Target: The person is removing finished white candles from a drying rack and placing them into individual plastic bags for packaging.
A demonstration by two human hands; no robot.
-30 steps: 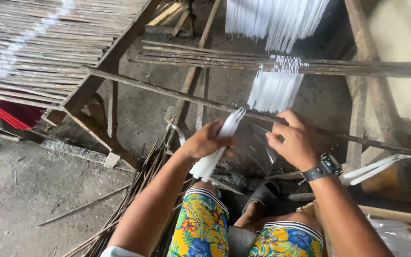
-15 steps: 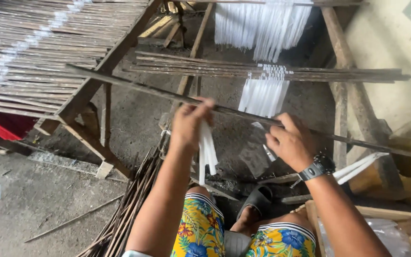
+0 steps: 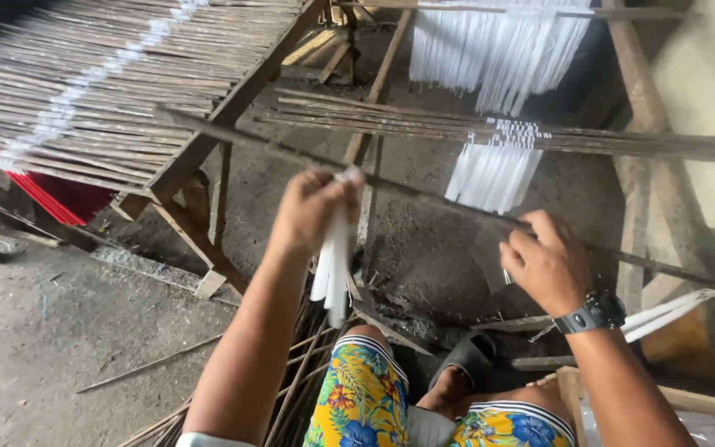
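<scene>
The left hand [image 3: 312, 211] grips a bunch of white candles [image 3: 333, 265] by their tops (hanging straight). The right hand [image 3: 544, 261] pinches the thin stick [image 3: 424, 194]; hold it level.

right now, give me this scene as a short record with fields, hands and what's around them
left hand: raised left hand grips a bunch of white strips that hang down from it
right hand: right hand with a wristwatch rests on a long thin stick that crosses the frame
ahead: white strips hanging from sticks, more higher up
left side: wooden rack of sticks, red item beneath
floor: loose sticks on grey ground
</scene>
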